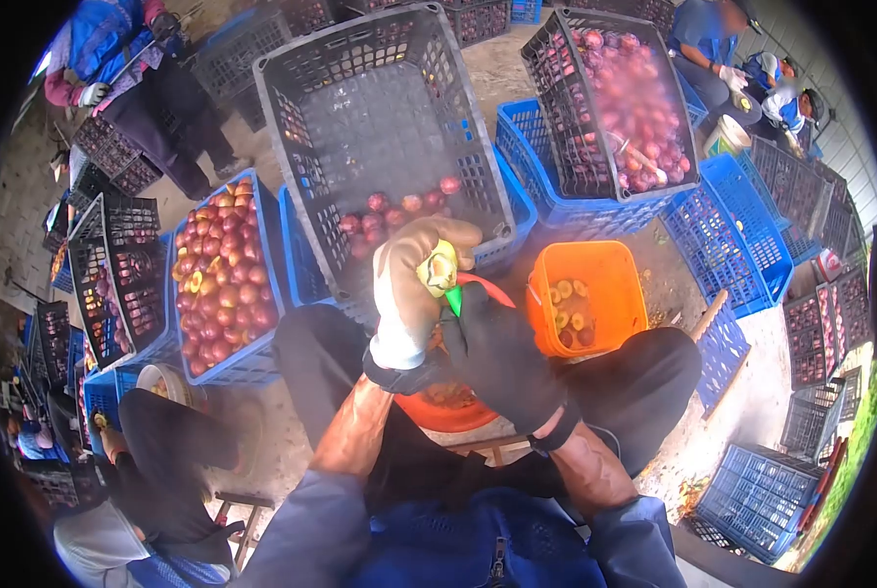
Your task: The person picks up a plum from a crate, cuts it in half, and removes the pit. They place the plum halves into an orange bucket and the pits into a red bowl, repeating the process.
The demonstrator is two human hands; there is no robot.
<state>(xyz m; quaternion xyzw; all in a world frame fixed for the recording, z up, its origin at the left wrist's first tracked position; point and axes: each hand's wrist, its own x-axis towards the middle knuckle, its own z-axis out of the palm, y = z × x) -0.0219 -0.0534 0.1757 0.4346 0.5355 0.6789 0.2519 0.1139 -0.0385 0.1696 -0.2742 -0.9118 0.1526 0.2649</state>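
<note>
My left hand (404, 279), in a white and tan glove, is closed around a cut plum (438, 269) with its yellow flesh facing up. Close beside it, my right hand (507, 358) in a black glove is closed on a small green-tipped tool (454, 300), whose kind I cannot make out. The green tip is right below the plum. Under both hands, between my knees, is a red-orange basin (443, 419) with pieces in it, partly hidden. An orange bucket (610, 257) by my right knee holds several halved plums (571, 306).
Ahead, a tilted black crate (272, 98) holds some plums along its near side. A fuller black crate (581, 118) stands at right on blue crates. Left is a blue crate of plums (223, 279). Another person's leg (179, 431) is close at left; more people sit or stand farther off.
</note>
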